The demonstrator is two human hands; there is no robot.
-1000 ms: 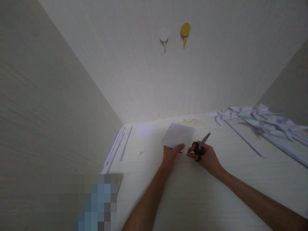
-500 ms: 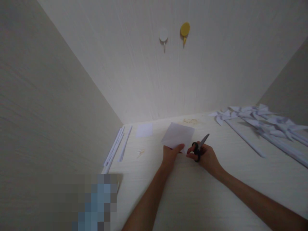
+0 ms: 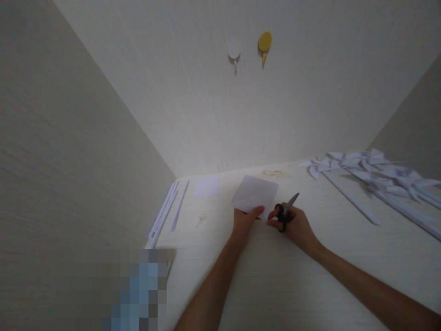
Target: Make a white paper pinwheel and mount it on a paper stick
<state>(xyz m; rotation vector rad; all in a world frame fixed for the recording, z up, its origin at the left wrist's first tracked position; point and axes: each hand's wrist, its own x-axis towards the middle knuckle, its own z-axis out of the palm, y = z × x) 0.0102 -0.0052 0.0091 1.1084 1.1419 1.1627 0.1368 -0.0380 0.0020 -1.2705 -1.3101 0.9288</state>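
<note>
A white square of paper (image 3: 255, 193) is held tilted above the table, its near edge in my left hand (image 3: 245, 223). The left thumb lies on top and the other fingers are mostly hidden beneath the sheet. Black-handled scissors (image 3: 288, 207) sit in my right hand (image 3: 296, 225), their blades together and pointing up and away to the right. The right thumb and fingertip come together at the paper's near right corner; whether they pinch it I cannot tell.
Several rolled paper sticks (image 3: 164, 211) lie at the left, near another white paper square (image 3: 206, 186). Several paper pinwheels (image 3: 375, 170) on sticks are heaped at the right. Small scraps (image 3: 272, 174) lie near the wall. A white hook (image 3: 234, 50) and a yellow hook (image 3: 265, 42) hang there.
Almost nothing differs. Both hands keep their places at the paper, and the scissors have shifted very slightly.
</note>
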